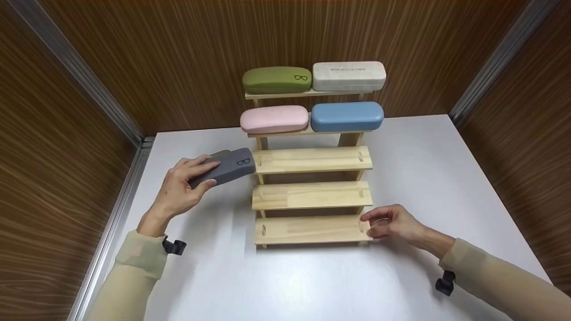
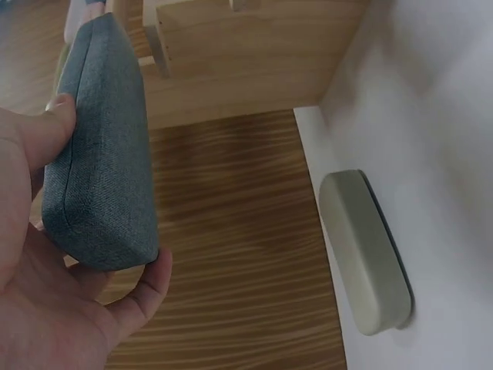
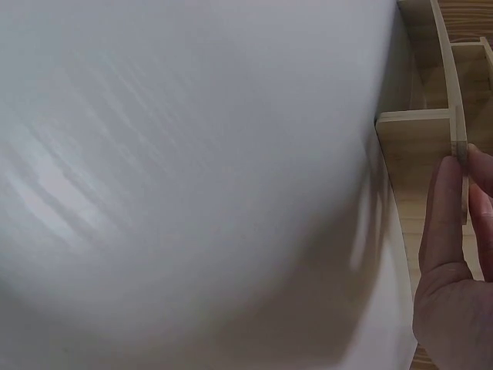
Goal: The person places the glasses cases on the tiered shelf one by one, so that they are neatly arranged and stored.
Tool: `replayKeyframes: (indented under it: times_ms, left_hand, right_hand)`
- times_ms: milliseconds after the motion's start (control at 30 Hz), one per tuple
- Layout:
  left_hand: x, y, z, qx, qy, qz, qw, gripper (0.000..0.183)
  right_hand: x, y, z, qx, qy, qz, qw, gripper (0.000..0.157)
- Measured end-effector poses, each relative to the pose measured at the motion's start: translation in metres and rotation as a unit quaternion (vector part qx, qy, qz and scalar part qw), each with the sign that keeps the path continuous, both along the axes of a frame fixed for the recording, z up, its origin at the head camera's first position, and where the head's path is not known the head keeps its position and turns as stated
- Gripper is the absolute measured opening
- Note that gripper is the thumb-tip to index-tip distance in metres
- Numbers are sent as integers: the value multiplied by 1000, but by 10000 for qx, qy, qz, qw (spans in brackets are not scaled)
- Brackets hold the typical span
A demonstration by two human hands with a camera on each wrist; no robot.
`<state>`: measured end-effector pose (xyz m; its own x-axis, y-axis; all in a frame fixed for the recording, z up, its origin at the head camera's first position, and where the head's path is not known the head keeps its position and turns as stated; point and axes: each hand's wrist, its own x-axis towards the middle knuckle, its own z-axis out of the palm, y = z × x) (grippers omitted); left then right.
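Observation:
My left hand grips a grey-blue glasses case with a small spectacles drawing on its lid. The case is held up at the left side of a stepped wooden display rack, its right end close to the middle step. In the left wrist view, thumb and fingers wrap the fabric-covered case from both sides. At the rack's lower right corner, my right hand pinches the end of the lowest step between thumb and fingers; the right wrist view shows the board's edge between them.
On the top step sit a green case and a white case. Pink and blue cases occupy the step below. A grey-green case lies on the white table, mostly hidden in the head view. Wood-grain panels enclose the table.

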<state>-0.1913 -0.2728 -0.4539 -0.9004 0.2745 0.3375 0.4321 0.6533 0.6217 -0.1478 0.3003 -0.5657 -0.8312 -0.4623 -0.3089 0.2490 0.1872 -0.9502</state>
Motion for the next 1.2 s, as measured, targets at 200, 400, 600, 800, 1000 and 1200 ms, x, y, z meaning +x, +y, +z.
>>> replayKeyframes:
  times_ms: [200, 400, 600, 800, 1000, 1200]
  left_hand:
    - [-3, 12, 9, -44, 11, -183, 9998, 42]
    - [-9, 24, 15, -100, 92, -325, 9994, 42]
    - [-16, 39, 19, -205, 141, -466, 9986, 42]
    - [-23, 56, 20, -219, 291, -638, 9973, 42]
    - [-28, 76, 24, -110, 487, -929, 9944, 41]
    - [-32, 90, 22, 2, 603, -1082, 9923, 41]
  right_hand:
    - [0, 1, 0, -11, 13, -16, 10000, 41]
    - [0, 0, 0, 32, 20, -20, 10000, 45]
    - [0, 0, -1, 46, -22, -40, 10000, 44]
    - [1, 0, -1, 78, -21, -37, 10000, 44]
    - [1, 1, -1, 146, 4, -78, 9999, 45]
    - [0, 0, -1, 205, 84, -47, 9997, 48]
